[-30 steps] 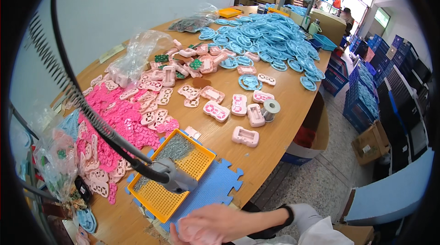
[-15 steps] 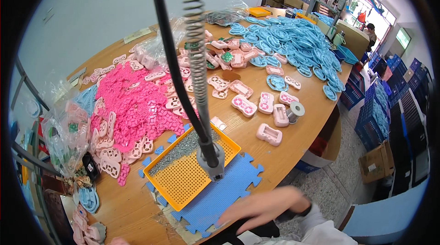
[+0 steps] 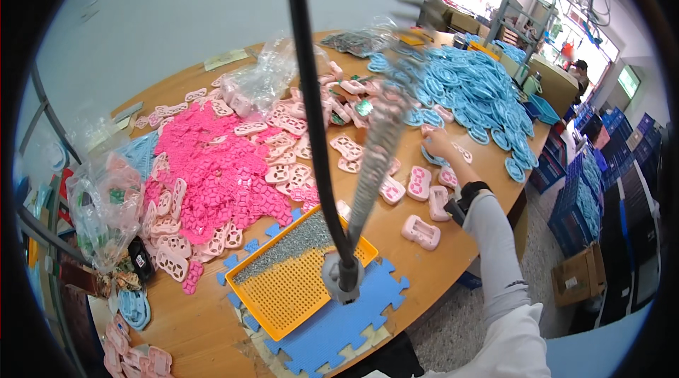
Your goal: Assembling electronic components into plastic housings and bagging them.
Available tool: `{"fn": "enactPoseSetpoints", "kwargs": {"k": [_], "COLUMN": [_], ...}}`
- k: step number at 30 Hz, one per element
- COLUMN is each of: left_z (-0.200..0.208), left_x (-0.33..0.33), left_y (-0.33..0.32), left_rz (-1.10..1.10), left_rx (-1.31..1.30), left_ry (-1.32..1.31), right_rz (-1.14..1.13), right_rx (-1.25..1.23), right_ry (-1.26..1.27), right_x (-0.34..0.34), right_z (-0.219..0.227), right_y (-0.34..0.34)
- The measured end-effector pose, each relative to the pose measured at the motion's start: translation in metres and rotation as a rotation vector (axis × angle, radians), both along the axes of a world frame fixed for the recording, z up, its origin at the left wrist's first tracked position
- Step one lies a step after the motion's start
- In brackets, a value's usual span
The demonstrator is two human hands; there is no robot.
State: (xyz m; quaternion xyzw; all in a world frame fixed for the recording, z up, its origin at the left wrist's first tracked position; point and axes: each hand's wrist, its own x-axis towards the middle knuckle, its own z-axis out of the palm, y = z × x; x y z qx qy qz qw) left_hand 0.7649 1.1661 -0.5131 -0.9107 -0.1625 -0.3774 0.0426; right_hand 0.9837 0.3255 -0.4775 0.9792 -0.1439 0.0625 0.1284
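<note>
My right hand [image 3: 440,143] is stretched far across the table, its fingertips at a pale pink shell near the blue heap. Its fingers are small and partly hidden, so I cannot tell whether they grip anything. A blue ring-shaped part [image 3: 433,156] lies partly under the hand. Below my forearm are several pink shells, among them one with bright pink pads [image 3: 419,183] and one with a rectangular opening [image 3: 421,232]. My left hand is out of view. A hanging tool [image 3: 342,280] on a black cord, with a blurred coil spring [image 3: 382,141] beside it, hangs over the yellow tray.
The yellow perforated tray [image 3: 286,311] holds small metal screws and rests on a blue foam mat [image 3: 339,328]. Bright pink pads [image 3: 212,159] are heaped left, light blue parts [image 3: 470,88] far right. Plastic bags [image 3: 106,208] stand left. Stacked blue crates [image 3: 576,194] line the floor.
My right hand has gone from beside the blue mat up and away to the far pink shells. The view has shifted, and the hanging spring has swung right and blurred.
</note>
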Motion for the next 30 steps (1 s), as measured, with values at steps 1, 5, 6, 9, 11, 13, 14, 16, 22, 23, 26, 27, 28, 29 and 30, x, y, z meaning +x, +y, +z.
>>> {"fn": "enactPoseSetpoints", "kwargs": {"k": [1, 5, 6, 9, 11, 13, 14, 16, 22, 23, 26, 27, 28, 29, 30], "left_z": [-0.007, 0.032, 0.034, 0.038, 0.039, 0.027, 0.004, 0.000, 0.015, 0.015, 0.016, 0.017, 0.019, 0.023, 0.028], "left_x": [0.001, -0.001, 0.000, 0.003, 0.003, 0.007, 0.018, 0.005, 0.025, 0.028, 0.034, 0.037, 0.040, 0.041, 0.041], "left_y": [0.001, -0.023, -0.027, -0.035, -0.032, -0.022, -0.019, 0.002, -0.012, -0.013, -0.001, 0.001, 0.002, 0.001, -0.002], "left_rz": [-0.033, -0.182, -0.167, -0.143, -0.120, -0.133, -0.176, -0.111, 0.025, 0.029, 0.035, 0.027, 0.032, 0.043, 0.051], "left_rx": [0.018, -0.295, -0.255, -0.204, -0.193, -0.081, -0.101, -0.053, -0.051, -0.045, -0.056, -0.051, -0.055, -0.080, -0.101], "left_ry": [0.075, 0.251, 0.259, 0.266, 0.269, 0.449, 0.379, 0.339, 0.418, 0.442, 0.454, 0.449, 0.449, 0.446, 0.445], "right_rz": [0.007, -0.261, -0.285, -0.273, -0.265, -0.156, -0.135, -0.053, 0.130, 0.168, 0.298, 0.326, 0.353, 0.350, 0.342], "right_rx": [-0.011, 0.235, 0.168, 0.137, 0.163, 0.237, 0.279, 0.499, 1.339, 1.416, 1.525, 1.541, 1.546, 1.547, 1.550], "right_ry": [-0.007, -0.161, -0.141, -0.089, -0.144, -0.105, -0.072, -0.220, -0.699, -0.714, -0.731, -0.715, -0.705, -0.665, -0.627], "right_x": [0.012, 0.038, 0.037, 0.035, 0.037, 0.029, 0.031, 0.029, -0.066, -0.083, -0.140, -0.158, -0.178, -0.202, -0.226], "right_z": [-0.015, -0.043, -0.038, -0.032, -0.039, -0.035, -0.026, -0.046, 0.049, 0.049, 0.081, 0.086, 0.093, 0.098, 0.098], "right_y": [-0.013, 0.037, 0.039, 0.040, 0.031, -0.036, -0.067, -0.034, 0.067, 0.090, 0.156, 0.174, 0.190, 0.196, 0.207]}}
